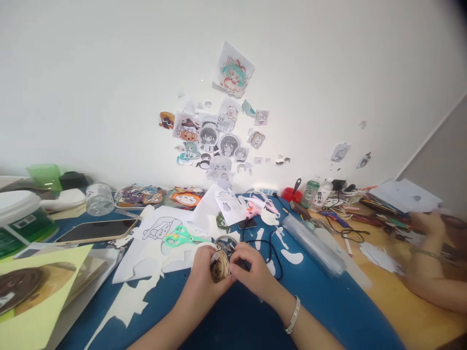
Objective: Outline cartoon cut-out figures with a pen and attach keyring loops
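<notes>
**Both hands closed on a small round cutout over the blue mat**

Far left of the scissors [182, 237]: a green-labelled white tub [20, 218], then a yellow sheet [40, 291] below it. Nearer, still left of the scissors: a phone [97, 230] lying flat, face up, and behind it a clear jar [99, 198]. Directly under and around the scissors: white paper with a line drawing [160, 228], scraps trailing down over the blue mat [237, 316].

Just right of and below the scissors: left hand [204, 274], fingers curled shut around a small round brown cutout [220, 266], thumb pressed on its face. Touching the same cutout from the other side: right hand [251, 272], fingertips pinched in close on its edge, bracelet [293, 316] at the wrist. Whether something thin also sits in the right fingers: cannot tell.

Further right of the scissors: a clear plastic roll [310, 243] lying slantwise at the mat's edge, bottles [316, 192] behind it. Far right, well apart from the scissors: another person's hand [426, 226] and forearm, blurred, over scattered papers on the wooden table [394, 301]. High above the scissors: cartoon stickers [215, 136] on the wall.
</notes>
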